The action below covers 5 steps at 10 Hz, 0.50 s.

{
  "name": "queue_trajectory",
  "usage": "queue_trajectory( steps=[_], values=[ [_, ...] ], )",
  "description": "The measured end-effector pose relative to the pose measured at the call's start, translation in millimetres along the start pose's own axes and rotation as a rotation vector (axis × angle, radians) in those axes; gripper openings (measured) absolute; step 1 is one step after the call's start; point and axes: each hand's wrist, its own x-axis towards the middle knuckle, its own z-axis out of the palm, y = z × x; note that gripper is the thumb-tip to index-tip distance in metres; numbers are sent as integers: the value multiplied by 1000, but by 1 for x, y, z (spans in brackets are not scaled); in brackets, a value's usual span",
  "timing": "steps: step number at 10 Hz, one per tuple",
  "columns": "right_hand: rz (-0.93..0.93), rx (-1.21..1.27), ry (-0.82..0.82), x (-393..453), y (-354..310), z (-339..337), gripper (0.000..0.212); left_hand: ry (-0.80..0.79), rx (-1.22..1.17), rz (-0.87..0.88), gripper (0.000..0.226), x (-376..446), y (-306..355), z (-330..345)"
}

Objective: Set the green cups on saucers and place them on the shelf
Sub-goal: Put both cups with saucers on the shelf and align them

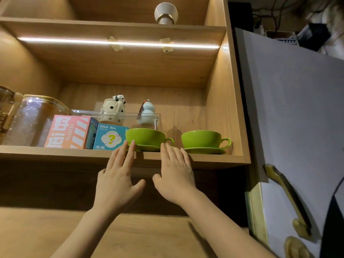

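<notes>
Two green cups stand on green saucers on the wooden shelf (214, 159). The left cup (145, 136) rests on its saucer (147, 148) near the shelf's front edge. The right cup (202, 139) sits on its saucer (204, 150) close to the shelf's right wall. My left hand (119, 179) is open, fingers straight, with the fingertips touching the left rim of the left saucer. My right hand (175, 175) is open too, fingertips at the right rim of that same saucer. Neither hand grips anything.
Left of the cups stand a blue "Blind Box" carton (108, 137), a pink box (68, 132) and glass jars (35, 120). Behind is a clear tray (119, 116) with a panda mug (113, 107) and a pale figurine (147, 112). A white door (297, 108) hangs at right.
</notes>
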Motion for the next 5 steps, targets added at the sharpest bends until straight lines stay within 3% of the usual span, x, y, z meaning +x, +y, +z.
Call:
queue_trajectory(
  steps=[1, 3, 4, 5],
  values=[
    [-48, -31, -75, -5, 5, -8, 75, -50, 12, 12, 99, 0, 1, -5],
    [-103, -227, -195, -25, 30, -35, 78, -396, -87, -52, 104, 12, -2, -29],
    [-129, -224, -225, -42, 34, -56, 76, -551, 8, -77, 100, 14, 2, -49],
    [-123, -103, -192, -63, 34, -86, 73, -562, -27, -122, 91, 13, 12, -71]
  ],
)
